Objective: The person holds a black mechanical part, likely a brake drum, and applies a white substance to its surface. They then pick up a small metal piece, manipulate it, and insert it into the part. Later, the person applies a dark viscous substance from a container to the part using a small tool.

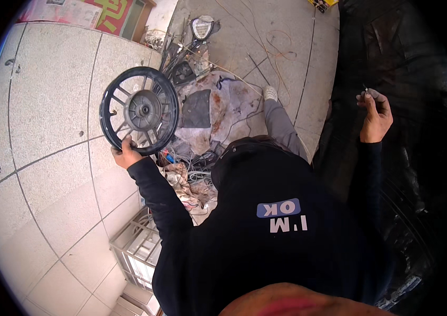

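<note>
My left hand [127,154] grips the lower edge of a wheel rim [144,110] with a black outer ring, a grey metal hub and several spokes. No tyre is on it, and it is held up over the floor at the left. Out to the right, my right hand [376,116] is raised with its fingers pinched together around a small, thin, whitish piece [367,90]. That piece is too small to name. Behind it is a dark surface.
A stained cloth [222,105] with a dark square pad [197,109] lies on the floor before me. Cables and scrap parts [194,163] are heaped beside it, near a metal rack [140,237]. A loose wire [270,52] trails across the far floor. Dark sheeting [392,58] covers the right.
</note>
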Demonstrator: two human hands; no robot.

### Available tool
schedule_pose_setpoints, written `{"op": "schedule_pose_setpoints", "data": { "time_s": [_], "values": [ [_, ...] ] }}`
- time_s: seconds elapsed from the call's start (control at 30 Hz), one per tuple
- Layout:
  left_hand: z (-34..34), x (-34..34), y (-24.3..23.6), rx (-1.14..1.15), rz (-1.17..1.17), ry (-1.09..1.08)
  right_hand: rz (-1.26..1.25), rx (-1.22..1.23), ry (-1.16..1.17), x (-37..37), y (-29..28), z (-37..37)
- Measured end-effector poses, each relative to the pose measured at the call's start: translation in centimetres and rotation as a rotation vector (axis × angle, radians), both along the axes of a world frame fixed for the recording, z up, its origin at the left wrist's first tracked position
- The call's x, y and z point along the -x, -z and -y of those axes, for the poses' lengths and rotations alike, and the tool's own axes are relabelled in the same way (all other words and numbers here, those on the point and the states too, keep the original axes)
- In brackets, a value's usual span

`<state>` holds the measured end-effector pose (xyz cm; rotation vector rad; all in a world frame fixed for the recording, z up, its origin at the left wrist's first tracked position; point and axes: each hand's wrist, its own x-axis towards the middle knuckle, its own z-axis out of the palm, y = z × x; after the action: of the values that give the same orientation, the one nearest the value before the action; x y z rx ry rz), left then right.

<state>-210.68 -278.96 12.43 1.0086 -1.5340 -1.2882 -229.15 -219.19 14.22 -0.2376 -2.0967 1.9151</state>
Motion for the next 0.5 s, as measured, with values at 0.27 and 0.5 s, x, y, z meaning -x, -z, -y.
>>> {"op": "schedule_pose_setpoints", "data": {
  "time_s": [0.27,0.5],
  "values": [
    [7.6,30.0,9.3,0.002,0.771,-0.157,0.011,0.104,-0.337,39.4,-7.0,16.6],
    [19.2,57.3,19.2,0.162,1.058,-0.118,0.137,0.052,-0.463,72.8,0.2,32.9]
  ]
}}
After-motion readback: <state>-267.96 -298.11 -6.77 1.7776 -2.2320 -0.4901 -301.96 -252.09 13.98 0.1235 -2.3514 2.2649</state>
